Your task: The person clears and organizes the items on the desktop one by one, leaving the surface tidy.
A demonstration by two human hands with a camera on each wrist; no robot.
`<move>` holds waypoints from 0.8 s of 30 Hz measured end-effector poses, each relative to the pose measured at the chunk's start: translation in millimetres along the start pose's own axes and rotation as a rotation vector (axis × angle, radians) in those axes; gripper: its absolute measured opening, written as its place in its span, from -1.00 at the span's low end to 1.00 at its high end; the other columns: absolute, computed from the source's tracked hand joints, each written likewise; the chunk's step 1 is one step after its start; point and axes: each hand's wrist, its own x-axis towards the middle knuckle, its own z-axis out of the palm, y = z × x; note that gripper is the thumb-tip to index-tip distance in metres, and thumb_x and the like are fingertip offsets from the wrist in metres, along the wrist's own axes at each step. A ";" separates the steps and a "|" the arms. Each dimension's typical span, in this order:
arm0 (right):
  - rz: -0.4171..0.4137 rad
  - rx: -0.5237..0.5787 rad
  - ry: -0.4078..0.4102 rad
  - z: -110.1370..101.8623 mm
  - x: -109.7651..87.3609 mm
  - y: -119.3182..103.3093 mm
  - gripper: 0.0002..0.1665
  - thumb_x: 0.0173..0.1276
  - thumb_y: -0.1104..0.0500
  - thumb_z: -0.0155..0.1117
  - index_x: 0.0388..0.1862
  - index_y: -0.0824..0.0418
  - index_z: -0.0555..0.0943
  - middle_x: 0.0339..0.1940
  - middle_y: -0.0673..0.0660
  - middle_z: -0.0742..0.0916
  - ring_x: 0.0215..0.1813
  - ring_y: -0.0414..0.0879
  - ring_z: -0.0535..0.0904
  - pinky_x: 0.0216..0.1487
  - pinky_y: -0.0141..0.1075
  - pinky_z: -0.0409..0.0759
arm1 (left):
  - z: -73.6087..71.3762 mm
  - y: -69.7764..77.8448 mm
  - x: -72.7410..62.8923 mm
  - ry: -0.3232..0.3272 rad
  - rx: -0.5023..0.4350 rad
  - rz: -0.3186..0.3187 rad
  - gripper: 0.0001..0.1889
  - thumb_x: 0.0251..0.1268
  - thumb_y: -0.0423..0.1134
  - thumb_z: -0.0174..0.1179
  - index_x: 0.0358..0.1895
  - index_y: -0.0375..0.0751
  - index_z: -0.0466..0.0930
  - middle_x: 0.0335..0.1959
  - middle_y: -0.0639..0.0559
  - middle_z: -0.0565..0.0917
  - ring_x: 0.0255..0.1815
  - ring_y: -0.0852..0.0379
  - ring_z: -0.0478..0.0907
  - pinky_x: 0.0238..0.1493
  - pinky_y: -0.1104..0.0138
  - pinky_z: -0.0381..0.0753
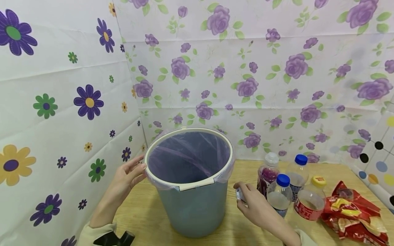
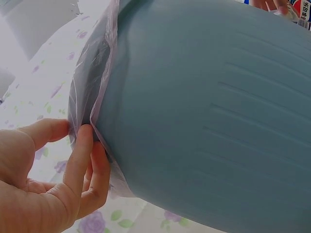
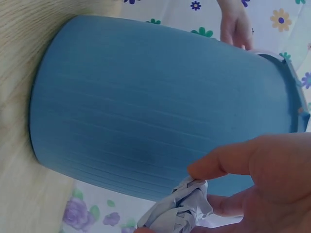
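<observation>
A blue-grey trash can (image 1: 194, 212) with a cream rim stands upright on the wooden table, lined with a thin pinkish plastic bag (image 1: 226, 172). At the rim's left side my left hand (image 1: 124, 179) pinches the edge, thumb on top and fingers underneath. The left wrist view shows those fingertips (image 2: 85, 133) against the bag's folded edge. To the right of the can, my right hand (image 1: 253, 206) holds a crumpled ball of white paper (image 3: 182, 208) between thumb and fingers, low beside the can's wall. Inside the can only the bag shows; its bottom is hidden.
Right of my right hand stand several plastic bottles: one with purple drink (image 1: 267, 177), two blue-capped ones (image 1: 279, 194) (image 1: 298, 176) and a yellow-capped one (image 1: 310, 201). A red snack bag (image 1: 354, 213) lies beyond them. Flowered sheets (image 1: 197, 78) hang behind and at the left.
</observation>
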 end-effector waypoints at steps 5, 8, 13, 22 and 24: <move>-0.009 -0.006 0.030 -4.5 -1.9 -4.6 -0.65 0.25 0.30 0.27 0.02 0.11 0.52 -0.09 0.13 0.64 -0.13 -0.11 0.60 -0.19 -0.24 0.67 | -0.1 0.4 -0.2 0.001 -0.001 0.000 -0.36 0.48 -0.31 0.01 0.46 -0.53 -0.02 -0.09 0.25 0.69 -0.03 0.35 0.63 0.04 0.51 0.63; -0.013 -0.008 0.043 -7.3 -2.7 -5.7 -0.64 0.25 0.29 0.27 0.03 0.10 0.52 -0.11 0.12 0.64 -0.15 -0.13 0.59 -0.21 -0.26 0.67 | -0.1 0.6 -0.1 -0.001 0.001 -0.001 -0.36 0.48 -0.31 0.01 0.46 -0.52 -0.02 -0.10 0.24 0.70 -0.03 0.35 0.63 0.04 0.52 0.63; -0.047 -0.023 0.082 -12.0 -2.8 -6.5 -0.62 0.24 0.30 0.28 0.05 0.10 0.53 -0.11 0.12 0.65 -0.16 -0.13 0.60 -0.25 -0.28 0.65 | 0.1 0.8 0.1 0.001 0.010 -0.004 -0.36 0.48 -0.30 0.01 0.46 -0.51 -0.02 -0.09 0.26 0.70 -0.03 0.35 0.63 0.04 0.52 0.63; -0.079 -0.006 0.114 -20.8 -2.5 -10.0 -0.61 0.23 0.31 0.28 0.05 0.10 0.53 -0.11 0.10 0.66 -0.13 -0.10 0.62 -0.25 -0.29 0.66 | 0.2 0.6 -0.6 0.013 0.011 -0.006 -0.35 0.47 -0.30 0.02 0.47 -0.50 -0.02 -0.02 0.28 0.66 0.00 0.36 0.62 0.04 0.51 0.63; -0.079 0.000 0.111 -22.5 -2.8 -10.9 -0.61 0.24 0.31 0.28 0.05 0.09 0.53 -0.10 0.10 0.66 -0.12 -0.10 0.62 -0.23 -0.28 0.66 | 0.0 0.3 -0.7 0.012 0.008 -0.006 -0.35 0.47 -0.30 0.02 0.47 -0.50 -0.02 -0.02 0.28 0.66 0.00 0.35 0.62 0.04 0.51 0.63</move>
